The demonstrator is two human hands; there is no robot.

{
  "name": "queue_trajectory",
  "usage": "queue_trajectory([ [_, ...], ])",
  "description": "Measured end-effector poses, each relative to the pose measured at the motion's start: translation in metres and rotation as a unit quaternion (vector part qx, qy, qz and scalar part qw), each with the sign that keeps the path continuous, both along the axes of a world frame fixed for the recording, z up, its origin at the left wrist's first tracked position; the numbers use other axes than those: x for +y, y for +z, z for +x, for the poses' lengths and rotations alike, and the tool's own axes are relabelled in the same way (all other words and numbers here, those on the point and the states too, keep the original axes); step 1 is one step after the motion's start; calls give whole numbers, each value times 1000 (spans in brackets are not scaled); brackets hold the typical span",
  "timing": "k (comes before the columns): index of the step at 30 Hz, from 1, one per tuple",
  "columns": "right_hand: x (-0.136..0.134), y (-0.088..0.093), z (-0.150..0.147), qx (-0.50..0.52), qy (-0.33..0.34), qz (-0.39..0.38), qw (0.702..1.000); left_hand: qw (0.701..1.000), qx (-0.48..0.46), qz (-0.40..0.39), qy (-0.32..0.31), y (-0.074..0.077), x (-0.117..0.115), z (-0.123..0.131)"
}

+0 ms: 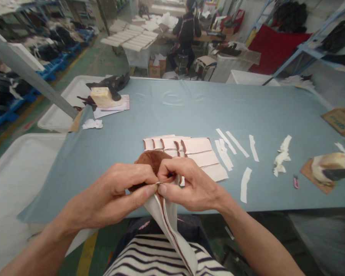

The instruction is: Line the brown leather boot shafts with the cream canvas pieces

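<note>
A brown and white sewn fabric piece hangs from my fingers down over my striped shirt. Its brown side curls up behind my hands, while a dark seam runs along the white part. My left hand pinches the piece's edge between thumb and forefinger. Right beside it, my right hand pinches the same edge, the thumb tips almost touching. Just beyond my hands, several white panels with brown edges lie overlapping on the blue-covered table.
White paper strips lie scattered to the right, near a small pink tool and an iron-like object on a brown pad. At far left sits a yellowish block by black cloth. A person sits in the background.
</note>
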State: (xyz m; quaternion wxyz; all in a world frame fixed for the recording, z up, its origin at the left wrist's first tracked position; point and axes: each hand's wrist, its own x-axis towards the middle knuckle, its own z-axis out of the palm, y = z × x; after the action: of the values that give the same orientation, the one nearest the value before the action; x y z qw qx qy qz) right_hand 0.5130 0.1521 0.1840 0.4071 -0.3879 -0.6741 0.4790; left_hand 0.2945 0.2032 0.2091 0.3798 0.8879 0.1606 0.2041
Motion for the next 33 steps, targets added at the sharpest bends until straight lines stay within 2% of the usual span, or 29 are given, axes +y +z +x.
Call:
queue_trajectory([
  [2, -1, -8, -4, 99, 29, -113, 988, 1000, -27, 4, 2, -7, -2, 2],
  [4, -1, -17, -6, 162, 71, -221, 959, 999, -46, -10, -1, -16, -2, 2],
  [5, -1, -20, -6, 168, 86, -255, 948, 998, -50, -24, -6, -20, -2, 1],
  [7, 0, -22, -4, 146, 92, -277, 945, 997, -55, -59, -16, -26, 0, -2],
  [10, 1, -14, 0, 90, 81, -235, 965, 994, -44, -96, -23, -26, 5, -6],
  [14, 3, 5, 5, -49, 41, -122, 990, 997, 5, -74, 2, -16, 8, -4],
  [16, 3, 11, 7, -118, 20, -77, 990, 998, 25, -51, 14, -12, 9, -2],
  [19, 3, 15, 7, -189, 19, -52, 980, 998, 46, -48, 15, -10, 11, 0],
  [24, 5, 13, 7, -222, 5, -36, 974, 991, 102, -89, -3, -10, 21, 2],
  [28, 8, 6, 12, -236, 2, -14, 972, 991, 121, -62, -12, -8, 28, 7],
  [33, 6, 0, 14, -236, -32, 102, 966, 992, 113, -61, -5, -15, 23, 7],
])
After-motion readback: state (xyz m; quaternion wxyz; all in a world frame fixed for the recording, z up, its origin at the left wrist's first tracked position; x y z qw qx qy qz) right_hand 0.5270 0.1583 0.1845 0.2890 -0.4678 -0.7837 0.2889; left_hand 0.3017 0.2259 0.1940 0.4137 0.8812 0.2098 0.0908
